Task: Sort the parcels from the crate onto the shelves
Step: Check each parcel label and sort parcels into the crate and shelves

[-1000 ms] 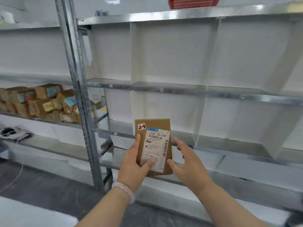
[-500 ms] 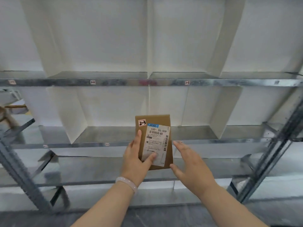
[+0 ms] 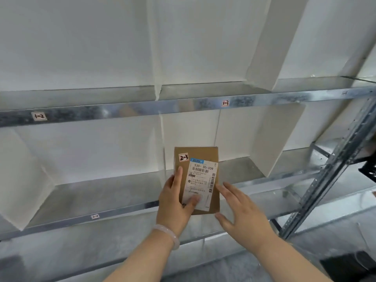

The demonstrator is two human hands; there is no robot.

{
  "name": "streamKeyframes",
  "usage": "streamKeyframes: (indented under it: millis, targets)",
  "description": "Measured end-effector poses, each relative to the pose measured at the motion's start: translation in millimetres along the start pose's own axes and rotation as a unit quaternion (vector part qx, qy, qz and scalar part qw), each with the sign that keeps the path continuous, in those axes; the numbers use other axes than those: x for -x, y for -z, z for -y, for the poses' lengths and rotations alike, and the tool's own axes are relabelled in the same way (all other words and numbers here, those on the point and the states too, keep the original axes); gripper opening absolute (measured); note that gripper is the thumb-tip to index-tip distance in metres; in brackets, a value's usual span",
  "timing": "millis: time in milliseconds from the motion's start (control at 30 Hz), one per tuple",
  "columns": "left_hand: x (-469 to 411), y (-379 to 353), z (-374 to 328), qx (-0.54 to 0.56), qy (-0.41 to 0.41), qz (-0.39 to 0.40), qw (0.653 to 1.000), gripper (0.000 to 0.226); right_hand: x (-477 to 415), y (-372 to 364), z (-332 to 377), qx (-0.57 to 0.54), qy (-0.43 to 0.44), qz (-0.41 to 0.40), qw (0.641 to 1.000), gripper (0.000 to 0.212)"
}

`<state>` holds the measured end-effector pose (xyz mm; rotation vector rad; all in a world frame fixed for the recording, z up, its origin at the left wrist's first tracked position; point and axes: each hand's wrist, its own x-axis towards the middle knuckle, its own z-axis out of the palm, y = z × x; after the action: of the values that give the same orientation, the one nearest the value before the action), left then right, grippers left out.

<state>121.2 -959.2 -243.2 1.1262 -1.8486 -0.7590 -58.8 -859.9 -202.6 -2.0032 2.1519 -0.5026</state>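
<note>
Presently gripped by the left hand (image 3: 175, 206) at the 7 o'clock corner of the parcel (image 3: 201, 154), with the thumb laid across the lower end of the face, one finger up the left edge, and the remaining fingers hidden behind. Held upright and clear of the metal, just in front of the second-level shelf rim (image 3: 126, 208), before the bay right of the central divider. Flanked at 4 o'clock by the right hand (image 3: 244, 212), open with fingers straight and spread, near the right edge but not seen to touch.

Judged light: carried from one corner by one hand with no visible sag. Judged fairly stiff: flat face, straight edges, square corners. Expect fair friction on bare cardboard, less on the printed shipping label (image 3: 200, 180). Unable to judge contents or fragility. Take hold across the long edges, at 9 and 3 o'clock, thumb in front and fingers behind; avoid pinching the label alone.

Thin, rectangular, brown, taller than wide. Marked at 11 o'clock with a small white sticker (image 3: 183, 157) handwritten "2-3". Covered from centre toward 5 o'clock by the white label: blue header, "530- D5- 009", barcodes, fine print too small to read. Probably meant for the bay numbered to match; compare rim tags "1-2" (image 3: 39, 116), "2-2" (image 3: 94, 216), "1-3" (image 3: 225, 103).
</note>
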Motion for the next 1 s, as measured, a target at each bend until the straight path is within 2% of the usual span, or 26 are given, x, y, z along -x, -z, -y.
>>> streamKeyframes:
  millis: [200,300,567,767,933,1000]
  targets:
    - [-9,-6,6,-0.001,-0.026,-0.011,1.000,0.089,-3,-6,-5,-0.010,0.012,-0.003,1.000,0.075]
    - [-16,-11,12,-0.014,-0.025,-0.008,1.000,0.094,-11,-9,-6,-0.015,0.010,-0.001,1.000,0.074]
    - [-63,-48,46,-0.063,0.038,-0.054,0.996,0.102,-80,-28,-50,-0.025,0.055,0.067,0.996,0.072]
    - [-80,-66,68,-0.097,0.072,-0.090,0.989,0.107,-111,-46,-75,-0.044,0.066,0.088,0.993,0.070]
    - [-76,-76,96,0.005,0.143,-0.096,0.985,0.114,-116,-66,-90,-0.059,0.073,0.096,0.991,0.071]
    - [-70,-80,107,0.014,0.172,-0.099,0.980,0.108,-115,-72,-93,-0.061,0.075,0.099,0.990,0.070]
